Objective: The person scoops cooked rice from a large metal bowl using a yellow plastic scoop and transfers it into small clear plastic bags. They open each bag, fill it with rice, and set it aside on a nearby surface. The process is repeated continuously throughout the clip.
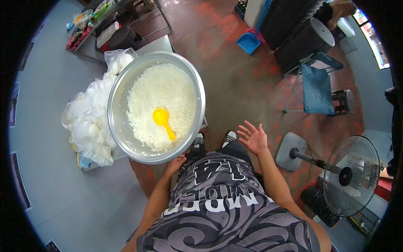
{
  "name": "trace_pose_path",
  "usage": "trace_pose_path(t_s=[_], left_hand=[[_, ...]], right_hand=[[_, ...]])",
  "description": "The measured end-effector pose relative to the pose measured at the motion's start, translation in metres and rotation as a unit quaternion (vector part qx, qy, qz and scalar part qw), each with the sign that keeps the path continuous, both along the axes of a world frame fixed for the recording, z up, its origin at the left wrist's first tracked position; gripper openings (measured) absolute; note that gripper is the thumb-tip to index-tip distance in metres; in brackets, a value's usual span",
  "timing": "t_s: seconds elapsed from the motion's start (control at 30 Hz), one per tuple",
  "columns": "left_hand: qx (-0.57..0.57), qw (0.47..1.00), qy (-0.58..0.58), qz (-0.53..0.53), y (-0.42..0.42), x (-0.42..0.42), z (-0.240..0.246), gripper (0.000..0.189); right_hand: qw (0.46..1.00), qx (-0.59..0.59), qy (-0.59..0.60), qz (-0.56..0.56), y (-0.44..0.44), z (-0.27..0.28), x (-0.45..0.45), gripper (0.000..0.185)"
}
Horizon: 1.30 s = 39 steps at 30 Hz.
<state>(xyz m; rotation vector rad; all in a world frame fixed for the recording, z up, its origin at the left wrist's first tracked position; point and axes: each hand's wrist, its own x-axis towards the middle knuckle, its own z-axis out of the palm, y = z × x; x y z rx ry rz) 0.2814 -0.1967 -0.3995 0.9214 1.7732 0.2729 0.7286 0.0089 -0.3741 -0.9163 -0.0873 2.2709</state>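
Observation:
A large metal basin (201, 94) of cooked white rice (163, 85) stands ahead of me on the left. On the rice lies a yellow plastic scoop (161, 117), bowl turned downward and handle toward me. My left hand (175, 164) is low beside the basin's near rim, fingers curled and partly hidden; I cannot tell whether it touches the metal. Over the floor to the right of my feet, my right hand (254, 140) is held palm up with its fingers apart and nothing in it. Clear plastic bags of white rice (94, 123) are heaped against the basin's left side.
At my right stands a pedestal fan (346, 176) on a grey base (289, 151). Farther off are a blue folding chair (317, 88), a dark cylinder (302, 47) and a blue dustpan (248, 42). A cluttered shelf (94, 28) is at the far left, along the grey wall (47, 94).

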Motion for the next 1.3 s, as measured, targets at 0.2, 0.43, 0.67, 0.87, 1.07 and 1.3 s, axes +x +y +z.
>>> trace_pose_path(t_s=[0.2,0.43,0.67,0.87,1.07,1.3], left_hand=[[-0.012,0.999,0.02,0.048,-0.016,0.041,0.038,0.04],[-0.053,0.994,0.007,0.091,-0.048,0.054,0.044,0.043],[-0.068,0.994,0.02,0.086,-0.041,0.073,0.047,0.043],[-0.009,0.979,0.1,0.18,-0.054,0.037,0.046,0.038],[0.198,0.818,0.084,0.534,-0.038,-0.076,0.116,0.035],[0.353,0.8,-0.002,0.486,0.087,-0.219,0.196,0.047]], right_hand=[[0.816,0.176,-0.439,0.333,-0.042,-0.064,0.025,0.084],[0.936,-0.028,0.197,0.29,0.003,0.059,-0.006,0.106],[0.967,0.083,0.197,0.136,0.035,0.122,-0.012,0.091],[0.896,0.212,-0.294,0.256,0.053,0.134,-0.048,0.045],[0.885,0.27,-0.328,0.191,0.076,0.139,-0.104,0.06],[0.82,0.337,-0.445,0.128,0.14,0.17,-0.224,0.058]])
